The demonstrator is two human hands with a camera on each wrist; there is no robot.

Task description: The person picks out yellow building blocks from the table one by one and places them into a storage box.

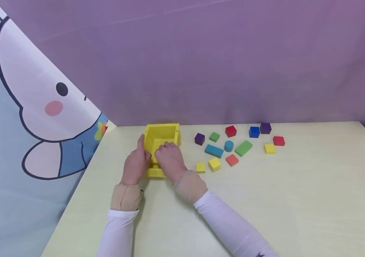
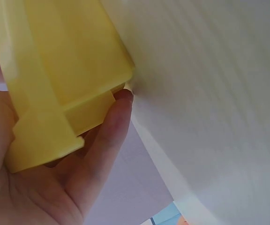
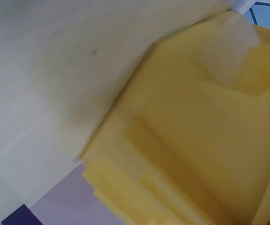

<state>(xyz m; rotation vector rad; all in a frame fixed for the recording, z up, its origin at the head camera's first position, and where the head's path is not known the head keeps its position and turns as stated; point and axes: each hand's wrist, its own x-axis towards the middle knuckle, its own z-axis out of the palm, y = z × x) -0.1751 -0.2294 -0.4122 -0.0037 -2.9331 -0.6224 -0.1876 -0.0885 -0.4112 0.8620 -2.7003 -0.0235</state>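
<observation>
A yellow plastic box stands upright at the back left of the table, its open top facing up. My left hand grips its left wall, with the thumb bent over the rim and the index finger stretched along the outside. In the left wrist view, the fingers reach under the box's rim. Over the near right part of the box, my right hand holds the wall with curled fingers, and covers that corner. The right wrist view is filled by the box's outer side; the right fingers are mostly hidden there.
Several small blocks lie right of the box, among them a purple cube, a blue bar, a blue cylinder, a green bar and a yellow cube. A purple cloth hangs behind the table.
</observation>
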